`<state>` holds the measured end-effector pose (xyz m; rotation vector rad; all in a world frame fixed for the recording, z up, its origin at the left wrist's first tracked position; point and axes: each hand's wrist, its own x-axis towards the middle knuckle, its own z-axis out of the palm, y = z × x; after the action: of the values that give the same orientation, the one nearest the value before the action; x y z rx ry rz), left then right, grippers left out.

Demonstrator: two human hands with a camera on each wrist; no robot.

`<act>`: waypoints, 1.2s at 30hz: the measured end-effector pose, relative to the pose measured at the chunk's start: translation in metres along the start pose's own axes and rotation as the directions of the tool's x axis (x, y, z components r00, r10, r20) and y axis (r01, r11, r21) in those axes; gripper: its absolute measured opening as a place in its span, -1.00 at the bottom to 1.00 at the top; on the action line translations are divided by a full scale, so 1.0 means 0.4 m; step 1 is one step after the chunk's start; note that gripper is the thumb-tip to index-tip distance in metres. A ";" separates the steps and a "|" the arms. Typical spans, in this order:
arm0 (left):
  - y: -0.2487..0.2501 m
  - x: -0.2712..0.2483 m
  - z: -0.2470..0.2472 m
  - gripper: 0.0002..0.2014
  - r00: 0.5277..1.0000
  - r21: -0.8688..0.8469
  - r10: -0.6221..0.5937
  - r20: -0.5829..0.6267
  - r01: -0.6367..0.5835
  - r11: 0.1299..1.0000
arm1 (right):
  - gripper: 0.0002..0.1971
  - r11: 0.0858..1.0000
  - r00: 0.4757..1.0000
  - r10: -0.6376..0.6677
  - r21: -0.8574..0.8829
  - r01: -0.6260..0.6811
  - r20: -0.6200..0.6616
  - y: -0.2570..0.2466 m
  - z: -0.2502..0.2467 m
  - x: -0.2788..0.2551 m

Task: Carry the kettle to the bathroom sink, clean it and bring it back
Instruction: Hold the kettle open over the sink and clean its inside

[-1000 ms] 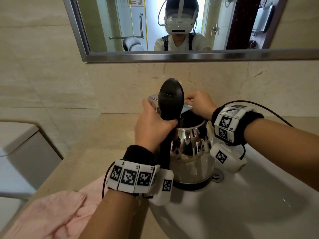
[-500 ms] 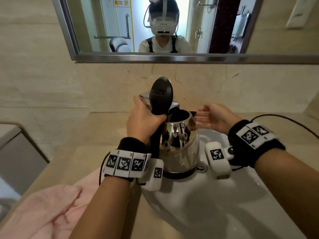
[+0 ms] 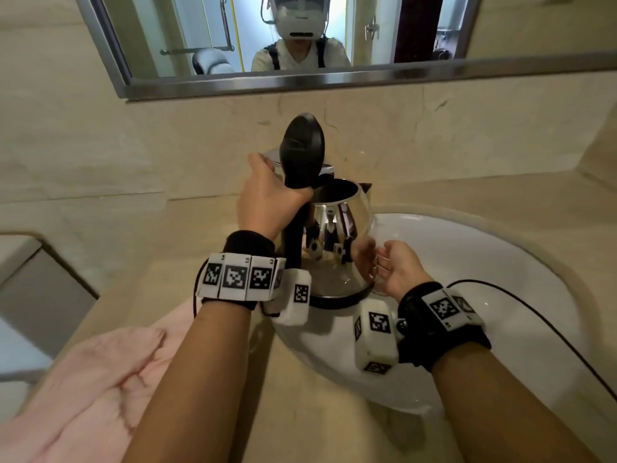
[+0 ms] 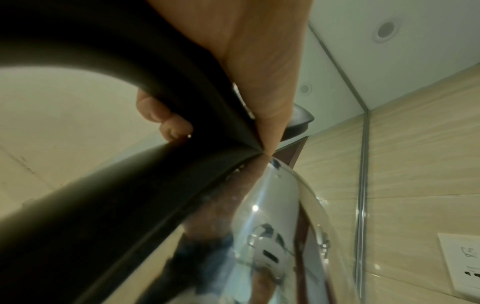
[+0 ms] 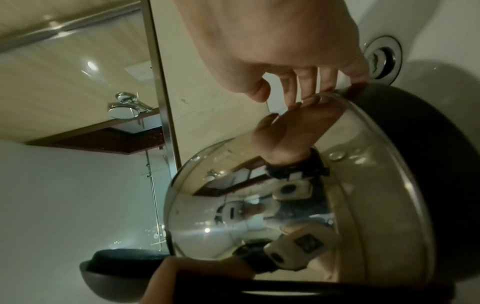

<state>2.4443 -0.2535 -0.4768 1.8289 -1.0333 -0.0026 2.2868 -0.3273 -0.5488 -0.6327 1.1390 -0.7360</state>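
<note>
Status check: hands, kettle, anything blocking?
Left hand grips kettle handle, lid up, over sink. Right hand open, fingers touching kettle's side. Nothing blocking.

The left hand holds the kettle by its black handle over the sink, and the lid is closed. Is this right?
Not quite: the lid is open, standing upright above the kettle, as the head view shows. The left hand does hold the black handle over the sink.

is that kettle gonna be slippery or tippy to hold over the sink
Probably slick: the kettle body is polished steel, and the right hand only touches it with straight fingers. The left hand grips the black handle, likely steady, though the upright lid may swing.
</note>
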 end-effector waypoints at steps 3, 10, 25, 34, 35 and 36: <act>-0.005 0.001 0.003 -0.49 1.000 0.000 0.015 0.006 -0.015 1.000 | -0.59 0.999 0.997 0.037 0.025 -0.039 0.063 -0.003 -0.015 -0.010; -0.016 0.009 0.010 -0.54 1.000 -0.011 0.009 0.004 -0.009 1.000 | -0.70 0.999 0.999 0.028 -0.017 -0.027 0.026 -0.001 -0.017 0.018; -0.021 0.008 0.017 -0.64 1.000 -0.024 0.019 -0.012 -0.019 1.000 | -0.76 0.995 0.988 0.035 0.087 -0.049 0.153 -0.001 -0.021 0.005; -0.025 0.011 0.019 -0.66 1.000 -0.036 0.030 -0.011 -0.030 0.999 | -0.67 1.000 0.991 0.003 0.017 -0.005 0.136 -0.002 -0.015 -0.007; -0.026 0.012 0.019 -0.66 0.999 -0.033 0.033 -0.011 -0.033 0.999 | -0.67 1.000 0.992 0.007 0.006 -0.008 0.127 -0.001 -0.013 -0.005; -0.026 0.011 0.019 -0.66 0.999 -0.029 0.035 -0.011 -0.036 0.999 | -0.68 1.000 0.992 0.012 -0.006 -0.011 0.124 -0.001 -0.013 -0.004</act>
<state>2.4506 -0.2606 -0.4866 1.7821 -1.0531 0.0134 2.2813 -0.3267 -0.5490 -0.6669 1.0298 -0.6746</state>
